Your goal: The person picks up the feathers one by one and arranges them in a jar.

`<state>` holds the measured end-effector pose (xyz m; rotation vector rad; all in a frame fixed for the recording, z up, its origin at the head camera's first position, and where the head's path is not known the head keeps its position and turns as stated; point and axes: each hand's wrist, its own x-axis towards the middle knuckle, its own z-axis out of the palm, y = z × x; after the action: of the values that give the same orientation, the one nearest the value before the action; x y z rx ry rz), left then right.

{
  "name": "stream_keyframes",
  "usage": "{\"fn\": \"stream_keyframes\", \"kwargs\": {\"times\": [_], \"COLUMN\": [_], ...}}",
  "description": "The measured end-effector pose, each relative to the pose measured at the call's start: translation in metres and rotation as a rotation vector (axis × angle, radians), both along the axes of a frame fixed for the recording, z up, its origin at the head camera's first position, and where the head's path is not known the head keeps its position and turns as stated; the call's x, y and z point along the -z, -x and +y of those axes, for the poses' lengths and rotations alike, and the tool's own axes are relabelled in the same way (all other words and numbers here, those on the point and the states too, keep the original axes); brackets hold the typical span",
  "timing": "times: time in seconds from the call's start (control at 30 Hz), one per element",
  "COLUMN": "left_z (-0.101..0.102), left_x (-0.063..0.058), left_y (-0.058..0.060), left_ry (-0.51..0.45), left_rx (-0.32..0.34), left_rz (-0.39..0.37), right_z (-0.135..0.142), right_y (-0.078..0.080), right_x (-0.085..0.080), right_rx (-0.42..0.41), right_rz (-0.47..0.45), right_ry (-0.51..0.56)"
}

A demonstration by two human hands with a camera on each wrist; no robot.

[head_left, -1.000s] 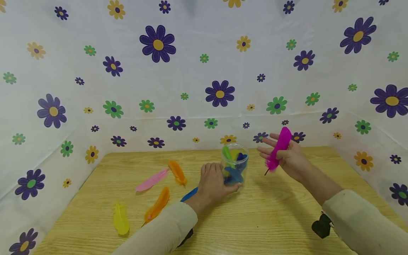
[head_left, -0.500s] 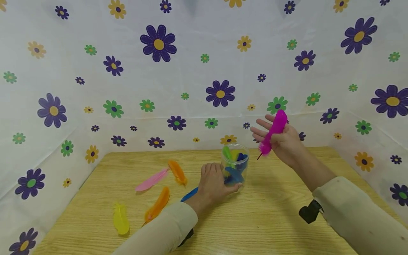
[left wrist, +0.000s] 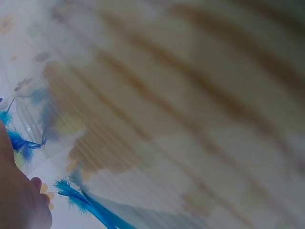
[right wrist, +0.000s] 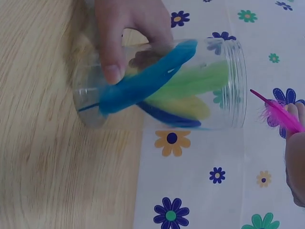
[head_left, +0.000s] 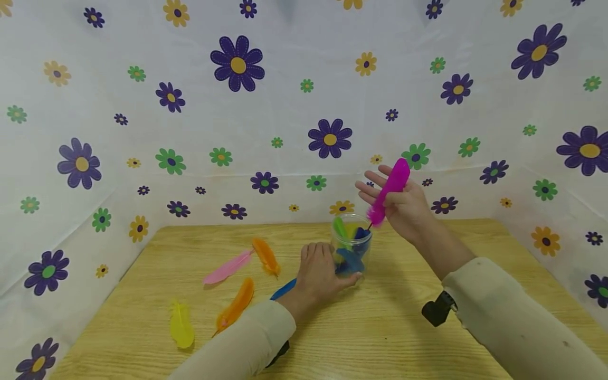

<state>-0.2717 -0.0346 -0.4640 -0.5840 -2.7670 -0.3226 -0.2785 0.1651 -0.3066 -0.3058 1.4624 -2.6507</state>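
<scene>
My left hand (head_left: 315,274) grips the lower side of a clear plastic jar (right wrist: 238,86), thumb and fingers round it. The jar stands upright on the table, with a blue feather (right wrist: 143,86), a green feather (right wrist: 198,82), a yellow feather (right wrist: 193,106) and a dark blue feather (right wrist: 167,117) inside. Above the jar's right rim, my right hand (head_left: 410,211) pinches a magenta feather (head_left: 390,190) under the thumb, the other fingers spread. The quill tip points down toward the mouth; in the right wrist view it is just outside the rim.
On the wooden table (head_left: 370,338), left of the jar, lie a pink feather (head_left: 228,268), two orange feathers (head_left: 267,256), a yellow feather (head_left: 181,324) and a blue feather (head_left: 283,289) partly under my left wrist. A flowered cloth (head_left: 285,111) closes the back and sides.
My right hand has risen and moved left with the magenta feather, from beside the jar to over its rim. My left hand and the jar stay put.
</scene>
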Motion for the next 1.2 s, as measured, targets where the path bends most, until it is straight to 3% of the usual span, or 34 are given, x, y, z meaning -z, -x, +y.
{"fn": "stream_keyframes", "kwargs": {"times": [0.2,0.5,0.8,0.93,1.03,1.2], "left_z": [0.0,0.002,0.001,0.001,0.001,0.001], "left_x": [0.001,0.002,0.002,0.002,0.001,0.0], "left_y": [0.0,0.002,0.002,0.002,0.001,-0.001], "left_ry": [0.0,-0.016,0.025,0.02,0.013,0.007], "left_rx": [-0.003,-0.003,-0.021,-0.02,-0.014,-0.004], "left_rz": [0.002,-0.03,-0.018,-0.009,-0.01,-0.018], "right_z": [-0.01,-0.019,-0.013,-0.011,-0.01,-0.009], "right_y": [0.005,0.007,0.005,0.004,0.003,0.002], "right_x": [0.006,0.029,0.034,0.037,0.04,0.047], "right_rx": [0.012,0.041,0.074,0.108,0.155,0.198], "right_rz": [-0.001,0.008,0.078,0.143,0.174,0.142], "right_ry": [0.001,-0.204,-0.202,-0.346,-0.53,-0.747]}}
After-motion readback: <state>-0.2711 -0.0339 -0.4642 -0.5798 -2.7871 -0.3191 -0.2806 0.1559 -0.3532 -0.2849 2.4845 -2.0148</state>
